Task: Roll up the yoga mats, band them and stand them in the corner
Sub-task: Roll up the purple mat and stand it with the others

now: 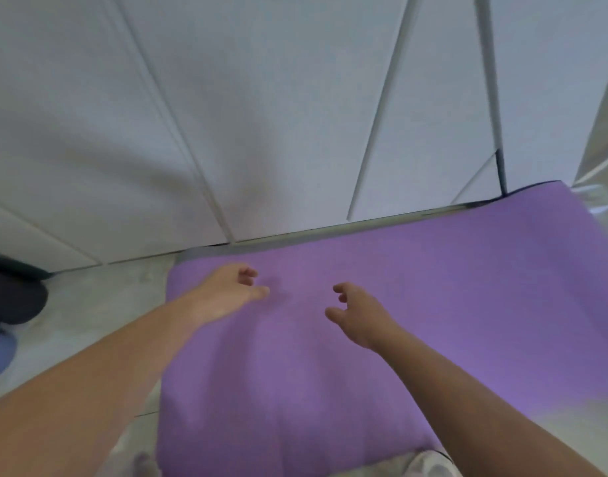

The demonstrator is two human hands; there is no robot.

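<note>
Purple yoga mat [381, 304]: laid flat on the floor [99, 304], unrolled, far edge at 12 o'clock against white panels [226, 115]. Long axis is judged to run 6 to 12. Left hand [226, 294] and right hand [361, 318]: held over the mat, fingers loosely curled, nothing gripped; left slightly nearer the edge. Near end cut off; contact is blurred.
</note>
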